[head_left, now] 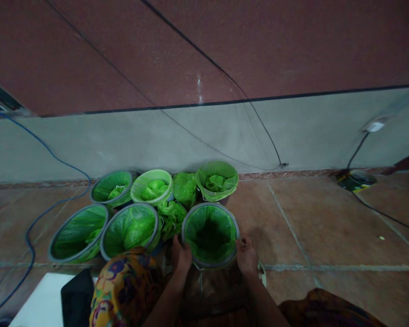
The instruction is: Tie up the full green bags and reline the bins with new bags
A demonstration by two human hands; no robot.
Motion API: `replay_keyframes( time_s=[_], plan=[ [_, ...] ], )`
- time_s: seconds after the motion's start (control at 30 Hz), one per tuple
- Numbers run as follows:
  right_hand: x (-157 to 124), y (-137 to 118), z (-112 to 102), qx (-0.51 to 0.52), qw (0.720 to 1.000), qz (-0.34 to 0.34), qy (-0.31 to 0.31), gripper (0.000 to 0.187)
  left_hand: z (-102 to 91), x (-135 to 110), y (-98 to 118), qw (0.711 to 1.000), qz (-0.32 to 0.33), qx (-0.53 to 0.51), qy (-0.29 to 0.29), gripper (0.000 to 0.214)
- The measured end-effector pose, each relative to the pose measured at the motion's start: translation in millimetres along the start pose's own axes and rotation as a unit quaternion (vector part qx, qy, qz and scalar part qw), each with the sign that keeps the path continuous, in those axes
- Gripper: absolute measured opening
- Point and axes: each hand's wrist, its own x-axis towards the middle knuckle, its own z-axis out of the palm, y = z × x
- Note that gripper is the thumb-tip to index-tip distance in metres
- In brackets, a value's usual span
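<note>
A grey-rimmed bucket [211, 263] stands in front of me, lined with a green plastic bag [194, 234] whose inside is dark. My left hand [181, 256] is closed at the left side of its rim. On the right side, my right hand [247, 255] has its fingers curled in against the rim. Both hands' fingertips are partly hidden. Close to my left hand lies a crumpled green plastic bag [172, 217], between this bucket and a second lined bucket [104, 247].
Several more buckets lined in green, among them a pale one [133, 193] and one by the wall [235, 181], stand at left and behind. A blue cable [30, 240] crosses the tiled floor [334, 231]. A can-like container [357, 181] sits at right. Patterned cloth [122, 286] covers my knee.
</note>
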Motion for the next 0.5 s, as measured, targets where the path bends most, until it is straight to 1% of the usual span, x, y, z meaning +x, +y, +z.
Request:
replay_keyframes(
  time_s=[0.03, 0.07, 0.1, 0.17, 0.23, 0.33, 0.4, 0.5],
  plan=[
    [-1.5, -2.7, 0.2, -0.076, 0.997, -0.024, 0.016, 0.043, 1.5, -3.0, -1.0, 1.0, 0.017, -0.001, 0.01, 0.053],
    [-2.8, -4.8, 0.9, -0.135, 0.99, -0.041, 0.016, 0.045, 2.8, -6.0, -1.7, 1.0, 0.03, -0.001, 0.009, 0.051],
    [-3.7, -6.0, 1.9, -0.171, 0.984, -0.047, 0.004, 0.047, 3.7, -8.7, -2.0, 0.999, 0.034, -0.002, 0.001, 0.049],
    [-4.0, -5.9, 4.3, -0.206, 0.978, -0.042, -0.01, 0.048, 3.8, -12.0, -1.5, 0.999, 0.028, -0.006, -0.018, 0.048],
    [-2.7, -3.6, 6.2, -0.208, 0.978, -0.034, -0.01, 0.048, 1.8, -11.2, 0.2, 0.999, 0.017, -0.013, -0.026, 0.049],
    [0.9, -0.8, 7.0, -0.175, 0.984, -0.033, -0.021, 0.049, -2.6, -3.8, 2.8, 0.998, 0.011, -0.048, -0.045, 0.048],
    [3.2, -1.4, 6.1, -0.158, 0.986, -0.035, -0.028, 0.049, -3.9, 1.6, 3.8, 0.992, -0.03, -0.103, -0.072, 0.043],
    [4.0, -6.7, 2.1, -0.162, 0.986, -0.038, -0.03, 0.046, -0.8, 2.8, 4.4, 0.964, -0.123, -0.192, -0.133, 0.03]
  ],
)
